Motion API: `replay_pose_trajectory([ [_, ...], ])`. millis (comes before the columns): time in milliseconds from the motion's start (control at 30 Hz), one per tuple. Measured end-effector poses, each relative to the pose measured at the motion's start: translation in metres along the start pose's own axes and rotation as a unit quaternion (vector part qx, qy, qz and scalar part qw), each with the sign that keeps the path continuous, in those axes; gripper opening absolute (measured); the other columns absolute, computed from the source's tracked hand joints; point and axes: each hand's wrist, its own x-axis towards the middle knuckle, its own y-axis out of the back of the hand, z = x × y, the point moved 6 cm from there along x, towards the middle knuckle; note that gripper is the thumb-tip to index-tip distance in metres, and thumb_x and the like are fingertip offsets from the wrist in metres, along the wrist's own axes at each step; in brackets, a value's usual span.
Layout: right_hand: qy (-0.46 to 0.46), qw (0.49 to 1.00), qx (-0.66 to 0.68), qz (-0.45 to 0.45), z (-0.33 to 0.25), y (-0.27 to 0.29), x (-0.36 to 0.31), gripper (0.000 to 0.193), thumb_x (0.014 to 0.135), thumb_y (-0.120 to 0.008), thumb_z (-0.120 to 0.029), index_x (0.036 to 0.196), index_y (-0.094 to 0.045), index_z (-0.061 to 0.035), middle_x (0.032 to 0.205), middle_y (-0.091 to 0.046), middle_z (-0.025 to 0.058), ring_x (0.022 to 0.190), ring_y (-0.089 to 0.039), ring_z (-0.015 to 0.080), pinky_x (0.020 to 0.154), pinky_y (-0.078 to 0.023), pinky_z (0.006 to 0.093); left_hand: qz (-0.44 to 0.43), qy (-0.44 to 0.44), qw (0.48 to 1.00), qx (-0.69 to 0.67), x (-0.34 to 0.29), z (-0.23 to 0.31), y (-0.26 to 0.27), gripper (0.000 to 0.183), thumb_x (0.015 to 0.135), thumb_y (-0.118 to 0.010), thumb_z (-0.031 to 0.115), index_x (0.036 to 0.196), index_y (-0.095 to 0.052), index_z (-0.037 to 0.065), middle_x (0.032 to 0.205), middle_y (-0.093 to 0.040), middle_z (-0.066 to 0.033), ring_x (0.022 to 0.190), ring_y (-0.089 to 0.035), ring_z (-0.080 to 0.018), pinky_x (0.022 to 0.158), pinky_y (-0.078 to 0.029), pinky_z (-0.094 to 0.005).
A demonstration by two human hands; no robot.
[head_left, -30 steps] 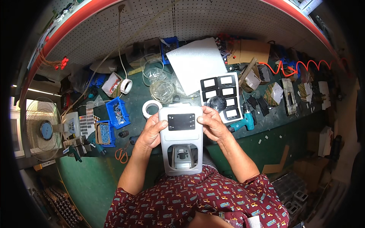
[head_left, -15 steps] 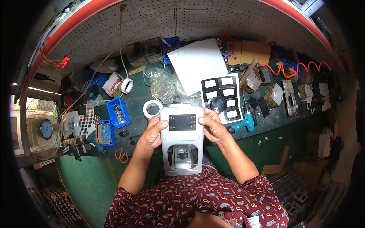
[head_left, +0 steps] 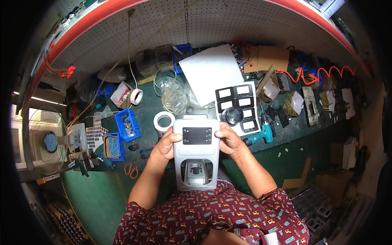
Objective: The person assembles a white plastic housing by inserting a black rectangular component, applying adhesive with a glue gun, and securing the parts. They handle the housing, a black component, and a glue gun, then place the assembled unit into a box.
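Note:
Between my two hands is a grey device housing [head_left: 197, 151], its far end over the bench edge and its near end against my shirt. A dark rectangular panel [head_left: 197, 136] sits in its upper face. Lower down, an opening shows a silvery inner bracket [head_left: 196, 173]. My left hand [head_left: 166, 143] grips the left side, thumb on the face near the panel. On the opposite side my right hand [head_left: 229, 139] grips in the same way. The fingers under the housing are partly hidden. Just beyond my left hand lies a roll of white tape [head_left: 164, 115].
Right of the housing lie a sheet of black-framed labels [head_left: 223, 93], a round black object [head_left: 234, 116] and a teal cordless drill [head_left: 265, 131]. Blue bins [head_left: 130, 134] of small parts and orange-handled scissors [head_left: 131, 170] are at left. A white foam sheet [head_left: 212, 69] lies behind.
The housing and both hands appear slightly lower in the picture, and the bench has shifted a little as well. My grip on both sides is the same.

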Motion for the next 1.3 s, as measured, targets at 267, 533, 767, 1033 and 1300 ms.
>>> replay_pose_trajectory([
  [267, -0.005, 1.000, 0.014, -0.020, 0.000, -0.003, 0.002, 0.068, 0.077, -0.075, -0.018, 0.132, -0.051, 0.0141, 0.122, -0.065, 0.0210, 0.113, -0.065, 0.0277, 0.104, -0.049, 0.0405, 0.008, -0.006, 1.000, -0.003, 0.000, -0.002, 0.000, 0.078, 0.071, -0.074, 0.021, 0.139, -0.046, -0.004, 0.127, -0.062, -0.0159, 0.115, -0.063, -0.0253, 0.102, -0.051, -0.0384],
  [533, -0.010, 0.999, -0.003, -0.047, 0.001, -0.001, 0.001, 0.070, 0.079, -0.073, -0.021, 0.137, -0.048, 0.0097, 0.129, -0.062, 0.0184, 0.120, -0.061, 0.0263, 0.109, -0.044, 0.0389, 0.014, -0.010, 1.000, -0.009, 0.000, -0.004, 0.002, 0.079, 0.070, -0.074, 0.020, 0.140, -0.046, -0.004, 0.127, -0.062, -0.0176, 0.115, -0.064, -0.0271, 0.101, -0.052, -0.0399],
  [767, -0.012, 0.999, 0.002, -0.043, 0.004, 0.002, 0.001, 0.070, 0.079, -0.073, -0.020, 0.137, -0.047, 0.0102, 0.130, -0.061, 0.0193, 0.119, -0.061, 0.0263, 0.108, -0.045, 0.0391, 0.009, -0.016, 1.000, -0.017, 0.001, -0.007, 0.006, 0.078, 0.070, -0.073, 0.020, 0.139, -0.046, -0.005, 0.125, -0.063, -0.0183, 0.112, -0.065, -0.0279, 0.100, -0.053, -0.0407],
  [1033, -0.006, 0.999, 0.012, -0.033, 0.003, -0.004, 0.002, 0.070, 0.079, -0.074, -0.019, 0.137, -0.048, 0.0100, 0.127, -0.063, 0.0191, 0.117, -0.062, 0.0263, 0.106, -0.047, 0.0392, 0.013, 0.006, 0.998, -0.063, 0.000, -0.015, 0.012, 0.075, 0.069, -0.076, 0.021, 0.136, -0.050, -0.004, 0.123, -0.065, -0.0171, 0.110, -0.067, -0.0278, 0.098, -0.054, -0.0405],
  [1300, -0.012, 1.000, -0.005, 0.001, 0.005, -0.005, -0.002, 0.067, 0.081, -0.074, -0.024, 0.134, -0.050, 0.0098, 0.123, -0.064, 0.0186, 0.114, -0.064, 0.0250, 0.104, -0.049, 0.0398, 0.018, 0.008, 0.996, -0.083, -0.001, -0.016, 0.012, 0.074, 0.071, -0.075, 0.021, 0.137, -0.050, -0.003, 0.123, -0.065, -0.0166, 0.110, -0.066, -0.0272, 0.098, -0.054, -0.0404],
])
